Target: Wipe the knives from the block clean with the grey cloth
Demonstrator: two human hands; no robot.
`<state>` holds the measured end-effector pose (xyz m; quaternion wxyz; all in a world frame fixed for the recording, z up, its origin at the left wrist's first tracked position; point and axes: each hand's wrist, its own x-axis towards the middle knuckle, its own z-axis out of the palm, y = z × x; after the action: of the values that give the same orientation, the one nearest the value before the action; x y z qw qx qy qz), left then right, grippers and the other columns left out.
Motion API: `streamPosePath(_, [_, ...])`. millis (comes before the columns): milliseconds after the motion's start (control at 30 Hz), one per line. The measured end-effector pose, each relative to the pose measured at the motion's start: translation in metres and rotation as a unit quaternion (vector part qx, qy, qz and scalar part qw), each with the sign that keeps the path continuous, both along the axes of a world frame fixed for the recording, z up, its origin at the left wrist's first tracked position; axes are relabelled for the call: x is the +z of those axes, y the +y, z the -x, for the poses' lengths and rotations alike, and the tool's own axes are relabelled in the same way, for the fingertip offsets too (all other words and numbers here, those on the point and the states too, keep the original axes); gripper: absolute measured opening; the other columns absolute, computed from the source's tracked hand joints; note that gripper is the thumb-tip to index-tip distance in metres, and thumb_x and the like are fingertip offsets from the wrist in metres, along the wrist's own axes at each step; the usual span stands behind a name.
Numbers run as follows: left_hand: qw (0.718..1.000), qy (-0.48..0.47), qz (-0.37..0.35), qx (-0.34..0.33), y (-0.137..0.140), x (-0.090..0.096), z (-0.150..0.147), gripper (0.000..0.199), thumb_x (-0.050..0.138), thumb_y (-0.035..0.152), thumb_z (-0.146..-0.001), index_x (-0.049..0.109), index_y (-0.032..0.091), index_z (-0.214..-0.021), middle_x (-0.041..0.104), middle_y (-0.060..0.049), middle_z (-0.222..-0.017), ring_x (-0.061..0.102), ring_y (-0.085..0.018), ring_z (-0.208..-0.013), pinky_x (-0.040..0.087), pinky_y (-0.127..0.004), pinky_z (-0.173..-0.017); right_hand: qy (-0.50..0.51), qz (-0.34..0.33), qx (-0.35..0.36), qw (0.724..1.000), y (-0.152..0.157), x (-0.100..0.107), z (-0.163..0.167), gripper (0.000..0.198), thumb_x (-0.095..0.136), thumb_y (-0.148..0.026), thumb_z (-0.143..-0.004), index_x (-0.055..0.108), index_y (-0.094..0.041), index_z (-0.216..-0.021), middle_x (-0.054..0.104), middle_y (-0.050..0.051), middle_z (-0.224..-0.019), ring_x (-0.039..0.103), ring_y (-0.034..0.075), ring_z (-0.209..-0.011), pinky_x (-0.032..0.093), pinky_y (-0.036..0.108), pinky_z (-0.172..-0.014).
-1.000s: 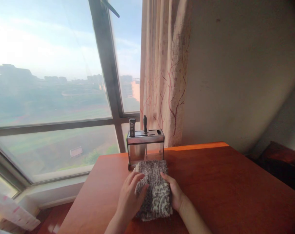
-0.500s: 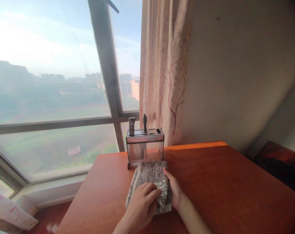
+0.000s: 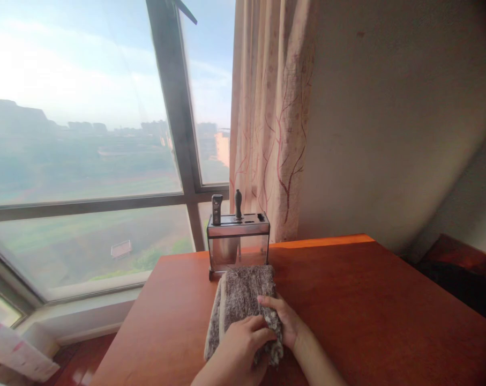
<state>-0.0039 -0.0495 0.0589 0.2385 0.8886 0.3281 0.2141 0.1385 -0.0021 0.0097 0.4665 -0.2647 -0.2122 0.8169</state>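
Observation:
A folded, mottled grey-brown towel (image 3: 243, 289) with a pale edge lies on the table in front of the knife holder. My left hand (image 3: 246, 343) is closed on the towel's near part, fingers curled over the fabric; its thumb side is partly hidden. From the right, my right hand (image 3: 286, 320) grips the towel's side, thumb on top and the other fingers out of sight beneath. Just behind the towel stands the clear-sided knife holder (image 3: 238, 229). Two dark handles rise from its slots: a knife handle (image 3: 216, 209) and a slimmer black handle (image 3: 238, 203).
The reddish-brown wooden table (image 3: 347, 305) stretches out to both sides of my hands. Beyond its left edge is a large window (image 3: 86, 202) with dark frames. A patterned curtain (image 3: 270, 118) hangs behind the knife holder, next to a plain wall (image 3: 367, 134).
My right thumb has moved inward and nearer over the towel. The towel's near right part is now bunched, and my left hand has shifted slightly right and toward me.

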Motion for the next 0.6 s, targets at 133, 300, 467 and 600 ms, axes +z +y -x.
streamPosePath(133, [0.979,-0.177,0.073,0.067,0.018,0.022,0.018,0.022,0.052,0.02,-0.082,0.072,0.024,-0.091,0.066,-0.007,-0.082,0.059,-0.021,-0.072,0.046,-0.032,-0.068,-0.014,0.038,0.021,0.999,0.004,-0.009,0.003,0.017,0.067,-0.022,-0.069,0.066,-0.012,-0.082,0.072,0.008,-0.068,0.069,0.023,-0.067,0.052,0.033,-0.07])
streamPosePath(300, [0.878,-0.364,-0.025,0.31,0.079,0.077,0.055,0.023,0.063,0.037,-0.078,0.069,0.023,-0.095,0.07,-0.007,-0.092,0.063,-0.024,-0.084,0.049,-0.036,-0.076,-0.014,0.069,0.031,0.997,0.008,-0.016,0.004,0.014,0.063,-0.025,-0.068,0.063,-0.015,-0.079,0.069,0.006,-0.063,0.069,0.024,-0.069,0.053,0.034,-0.069])
streamPosePath(467, [0.869,-0.364,-0.081,0.325,0.152,0.126,0.072,0.051,0.066,0.041,-0.075,0.054,0.018,-0.12,0.064,-0.012,-0.109,0.062,-0.024,-0.098,0.05,-0.039,-0.083,-0.009,0.089,0.045,0.995,0.009,-0.018,0.004,0.013,0.061,-0.028,-0.069,0.061,-0.016,-0.075,0.069,0.007,-0.061,0.069,0.024,-0.068,0.052,0.034,-0.069])
streamPosePath(600, [0.889,-0.322,-0.077,0.315,0.188,0.132,0.066,0.047,0.069,0.038,-0.07,0.059,0.016,-0.11,0.069,-0.011,-0.098,0.063,-0.025,-0.093,0.049,-0.037,-0.081,-0.005,0.092,0.045,0.995,0.008,-0.015,0.004,0.014,0.059,-0.029,-0.071,0.061,-0.016,-0.075,0.068,0.007,-0.061,0.069,0.024,-0.068,0.052,0.034,-0.069])
